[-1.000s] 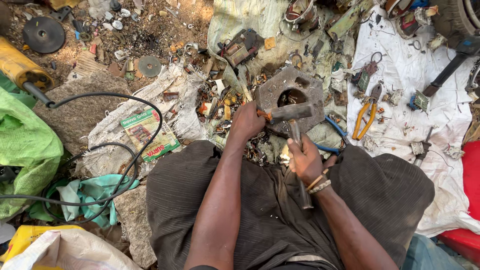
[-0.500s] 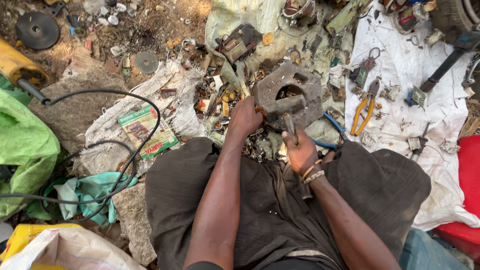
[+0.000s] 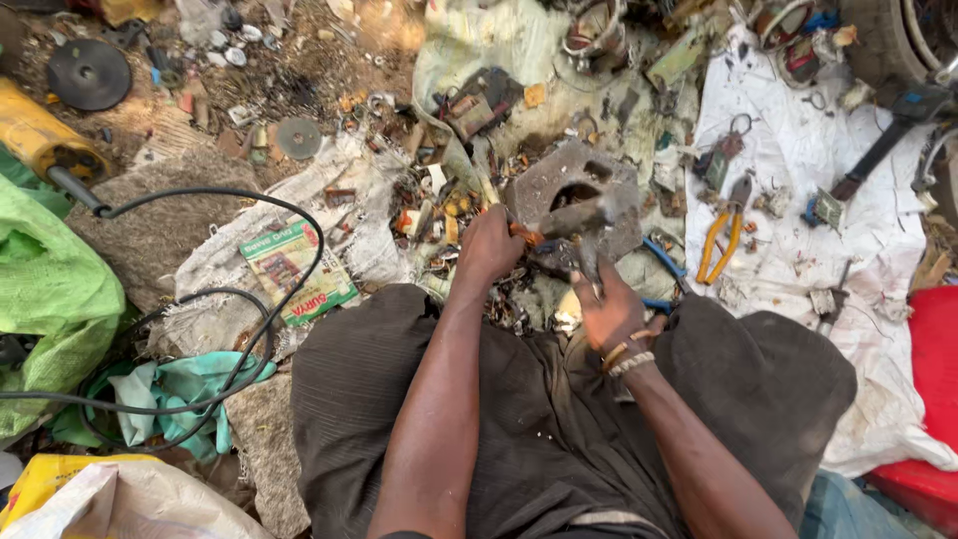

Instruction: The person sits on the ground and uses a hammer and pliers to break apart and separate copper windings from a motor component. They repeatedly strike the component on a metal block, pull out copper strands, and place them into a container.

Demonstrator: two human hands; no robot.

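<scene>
My left hand (image 3: 489,245) grips a small orange-handled tool and presses it against the near edge of a flat grey metal block (image 3: 574,180) with holes in it, lying on the ground among scrap. My right hand (image 3: 611,309) is closed around the handle of a hammer (image 3: 589,222), whose steel head rests over the block right beside the left hand. My lap, in dark cloth, fills the lower middle of the head view.
Orange-handled pliers (image 3: 720,238) and small parts lie on a white cloth (image 3: 798,180) to the right. A black cable (image 3: 230,299), a green bag (image 3: 50,289), a yellow power tool (image 3: 35,135) and a dark disc (image 3: 88,72) are at left. A red container (image 3: 928,399) sits at lower right.
The hammer head has come down from above the block onto the spot beside the left hand. The left hand has stayed at the block's near edge.
</scene>
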